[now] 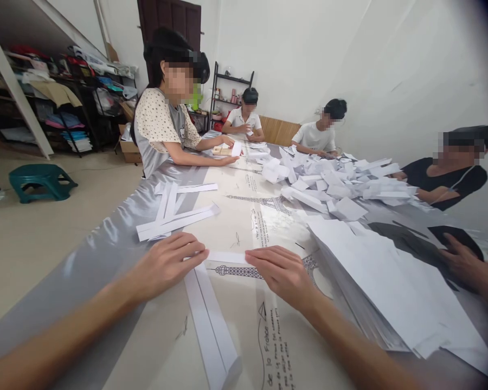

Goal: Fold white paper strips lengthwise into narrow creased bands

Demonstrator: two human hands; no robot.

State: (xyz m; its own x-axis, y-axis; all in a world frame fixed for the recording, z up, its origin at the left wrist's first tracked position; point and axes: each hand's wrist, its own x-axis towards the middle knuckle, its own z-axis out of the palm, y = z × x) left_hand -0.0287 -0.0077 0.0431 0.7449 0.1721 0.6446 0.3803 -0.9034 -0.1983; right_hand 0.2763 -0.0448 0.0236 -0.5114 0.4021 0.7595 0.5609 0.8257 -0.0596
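Folded paper strip (226,257) lies flat on the worktop (106,254) between both hands: left hand (166,264) and right hand (282,272) press its ends with fingers extended, neither closed around it. A longer folded strip (211,325) lies just below the left hand; finished strips (174,216) are stacked beyond it. Unfolded sheets (390,281) remain piled beside the right hand, suggesting much folding left. No containers in view.

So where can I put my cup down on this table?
Bare cloth lies between the strips and the paper heap; also near the left edge. Crowded: the heap, the sheet stack, and between left hand and right hand.
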